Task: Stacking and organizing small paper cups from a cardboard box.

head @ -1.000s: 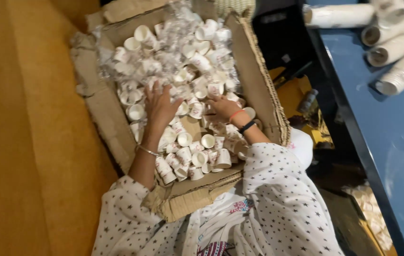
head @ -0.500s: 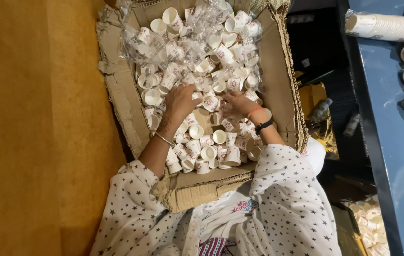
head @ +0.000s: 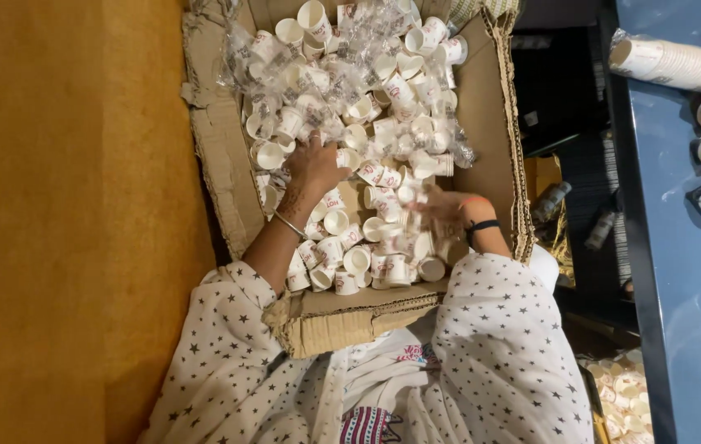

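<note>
Cardboard makes up the big open box [head: 490, 148] that fills the middle of the head view, its torn front flap resting against the person's lap. Small white paper cups [head: 383, 131] with red print lie loose all through it, heaped thickest toward the far end, where clear plastic wrap [head: 243, 49] is crumpled among them.

Both hands are down inside the box. The left hand [head: 313, 164] lies palm-down on the cups near the box's left wall, fingers spread and pressing into the pile; whether they have closed on any cup cannot be told. A thin bangle [head: 289, 224] circles that wrist. The right hand [head: 441, 210] is near the right wall, blurred, its fingers curled among the cups; what they hold, if anything, cannot be told. A dark band [head: 482, 224] sits on that wrist. Both sleeves are white with small dark stars.

An ochre floor [head: 62, 222] runs down the left side of the box. To the right stands a blue counter [head: 679, 271], well apart from the hands, with sleeved stacks of paper cups [head: 671, 62] lying on their sides along its far edge.
</note>
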